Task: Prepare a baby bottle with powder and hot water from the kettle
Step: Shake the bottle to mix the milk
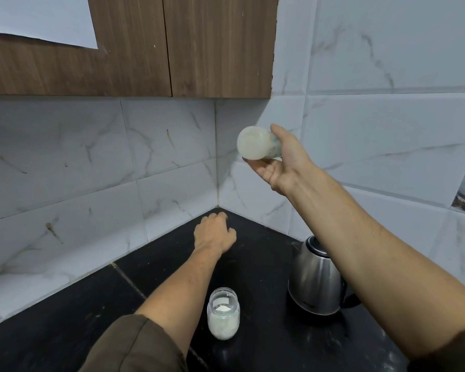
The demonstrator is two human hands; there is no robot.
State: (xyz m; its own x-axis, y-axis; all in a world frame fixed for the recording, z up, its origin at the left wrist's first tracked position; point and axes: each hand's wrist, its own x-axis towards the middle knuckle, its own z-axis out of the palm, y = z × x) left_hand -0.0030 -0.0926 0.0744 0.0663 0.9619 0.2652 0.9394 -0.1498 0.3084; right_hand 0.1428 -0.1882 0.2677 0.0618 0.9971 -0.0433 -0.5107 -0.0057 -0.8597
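- You are holding the baby bottle (255,143) up in the air with your right hand (285,163). It is hanging well above the bench (253,253), in front of the tiled wall (172,146) near the corner.
- Your right thumb is lying over the top of the bottle and your fingers are curling round it from below, so the hand is gripping its body.
- The bottle is lying tilted on its side, with its round pale end facing you. It is looking cloudy and whitish, with small greenish marks on the side next to your palm. Its other end is hiding behind your hand.
- Your left hand (215,232) is reaching toward the back corner of the bench, knuckles up, fingers bending down to the dark surface. You cannot tell whether it is pinching anything underneath.
- A glass jar (223,315) of white powder is standing upright on the bench near you, between your two forearms.
- A steel kettle (314,285) with a black lid is sitting on the bench to the right of the jar, apart from it and partly under your right forearm.
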